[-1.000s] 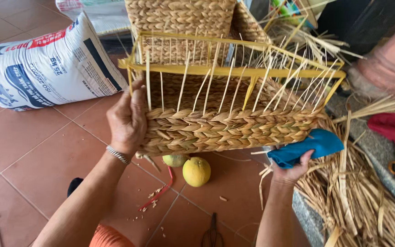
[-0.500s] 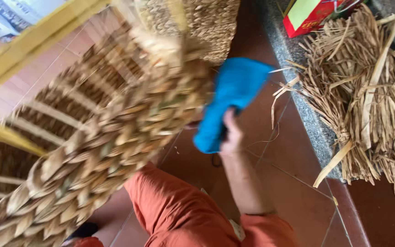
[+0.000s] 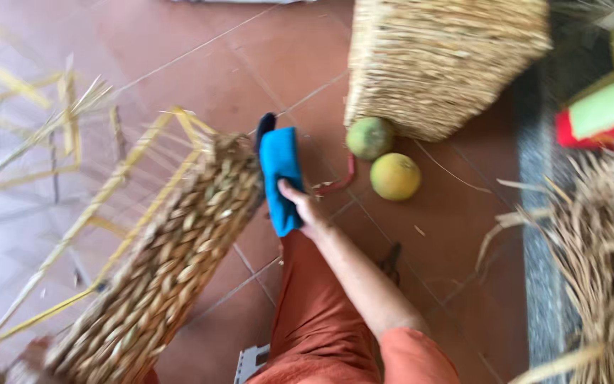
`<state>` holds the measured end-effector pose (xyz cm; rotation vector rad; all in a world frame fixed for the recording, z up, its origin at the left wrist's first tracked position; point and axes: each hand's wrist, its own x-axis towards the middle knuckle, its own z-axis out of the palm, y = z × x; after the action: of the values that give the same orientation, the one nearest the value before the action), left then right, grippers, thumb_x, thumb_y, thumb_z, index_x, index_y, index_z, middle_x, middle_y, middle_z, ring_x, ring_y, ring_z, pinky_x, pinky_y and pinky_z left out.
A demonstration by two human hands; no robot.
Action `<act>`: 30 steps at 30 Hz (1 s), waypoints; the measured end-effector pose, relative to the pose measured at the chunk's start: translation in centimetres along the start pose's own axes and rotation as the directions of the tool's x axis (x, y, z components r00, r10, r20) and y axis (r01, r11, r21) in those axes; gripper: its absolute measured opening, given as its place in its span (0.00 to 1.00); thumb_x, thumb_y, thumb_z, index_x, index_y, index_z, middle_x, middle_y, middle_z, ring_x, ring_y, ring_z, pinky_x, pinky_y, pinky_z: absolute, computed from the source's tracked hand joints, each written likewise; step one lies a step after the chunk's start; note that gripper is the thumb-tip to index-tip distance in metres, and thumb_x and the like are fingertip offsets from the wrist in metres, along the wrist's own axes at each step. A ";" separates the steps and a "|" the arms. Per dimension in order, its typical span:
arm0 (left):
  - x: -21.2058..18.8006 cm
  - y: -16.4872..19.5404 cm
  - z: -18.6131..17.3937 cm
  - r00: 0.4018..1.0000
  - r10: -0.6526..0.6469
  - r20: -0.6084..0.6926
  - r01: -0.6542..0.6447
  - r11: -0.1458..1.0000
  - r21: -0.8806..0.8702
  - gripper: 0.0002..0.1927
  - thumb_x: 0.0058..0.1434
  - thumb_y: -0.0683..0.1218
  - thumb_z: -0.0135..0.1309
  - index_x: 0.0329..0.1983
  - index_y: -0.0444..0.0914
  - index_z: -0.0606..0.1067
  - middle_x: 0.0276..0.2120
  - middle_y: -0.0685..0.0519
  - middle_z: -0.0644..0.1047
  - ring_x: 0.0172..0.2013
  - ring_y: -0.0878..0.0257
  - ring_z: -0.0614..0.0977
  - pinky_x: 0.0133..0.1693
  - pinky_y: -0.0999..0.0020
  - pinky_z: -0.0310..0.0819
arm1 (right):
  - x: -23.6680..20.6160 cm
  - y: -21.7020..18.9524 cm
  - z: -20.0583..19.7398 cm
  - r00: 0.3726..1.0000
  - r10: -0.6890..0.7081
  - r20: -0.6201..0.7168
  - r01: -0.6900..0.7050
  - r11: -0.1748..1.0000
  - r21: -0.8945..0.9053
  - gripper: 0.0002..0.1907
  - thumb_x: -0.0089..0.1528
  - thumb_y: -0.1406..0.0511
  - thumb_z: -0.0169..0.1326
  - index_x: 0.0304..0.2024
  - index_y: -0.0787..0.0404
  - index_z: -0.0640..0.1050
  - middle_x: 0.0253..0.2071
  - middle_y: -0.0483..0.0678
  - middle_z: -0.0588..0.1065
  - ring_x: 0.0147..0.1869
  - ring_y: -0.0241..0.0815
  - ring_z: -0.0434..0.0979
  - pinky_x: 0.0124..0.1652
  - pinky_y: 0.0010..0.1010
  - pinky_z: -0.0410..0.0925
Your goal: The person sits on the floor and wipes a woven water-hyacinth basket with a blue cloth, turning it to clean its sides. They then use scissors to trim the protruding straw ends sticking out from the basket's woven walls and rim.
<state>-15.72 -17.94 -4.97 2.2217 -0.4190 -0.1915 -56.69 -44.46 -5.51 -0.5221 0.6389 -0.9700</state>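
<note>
A half-woven basket, straw weave on a yellow frame with bare ribs, lies tilted across the left of the view. My right hand grips a blue padded object with a dark tip and holds it against the basket's woven upper end. Only a blurred part of my left hand shows at the lower left corner, at the basket's near end, and it seems to hold it. My leg in orange trousers is below.
A finished woven basket stands at the top. A green fruit, a yellow fruit and a red strip lie before it on the tiled floor. Dry straw is piled at right, by a red-green box.
The basket has swung from in front of me to my left and tipped over. My right hand still holds the blue object, now at the basket's woven end. The view has turned downward.
</note>
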 end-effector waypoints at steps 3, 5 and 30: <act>-0.4 -3.1 -0.2 0.996 -0.086 -0.020 0.087 0.996 0.026 0.18 0.80 0.51 0.41 0.55 0.32 0.74 0.47 0.46 0.78 0.46 0.60 0.76 0.49 0.62 0.71 | 1.2 0.4 -0.4 0.998 0.044 -0.044 -0.049 0.990 -0.129 0.24 0.66 0.58 0.59 0.61 0.56 0.70 0.43 0.47 0.76 0.40 0.43 0.80 0.36 0.44 0.76; -0.6 -4.3 -0.1 0.989 -0.148 -0.012 0.149 0.988 0.048 0.19 0.80 0.52 0.41 0.54 0.32 0.74 0.47 0.45 0.78 0.45 0.60 0.76 0.49 0.62 0.71 | 1.6 1.1 -0.2 0.964 0.177 -0.197 -0.216 0.955 -0.203 0.28 0.61 0.57 0.56 0.63 0.48 0.67 0.46 0.43 0.76 0.43 0.41 0.81 0.35 0.51 0.78; 0.8 -7.9 -1.3 0.932 -0.259 0.251 0.199 0.949 0.244 0.34 0.80 0.65 0.39 0.64 0.29 0.67 0.54 0.39 0.73 0.50 0.50 0.77 0.48 0.51 0.73 | -24.6 5.9 -28.7 0.268 -0.755 -0.599 -0.815 0.153 -0.559 0.40 0.51 0.62 0.68 0.62 0.64 0.67 0.58 0.65 0.70 0.60 0.67 0.68 0.53 0.55 0.64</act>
<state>-12.77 -12.68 -10.25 2.4645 -0.3413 -0.6202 -83.50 -23.65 -23.16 -1.0726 2.8236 -0.4137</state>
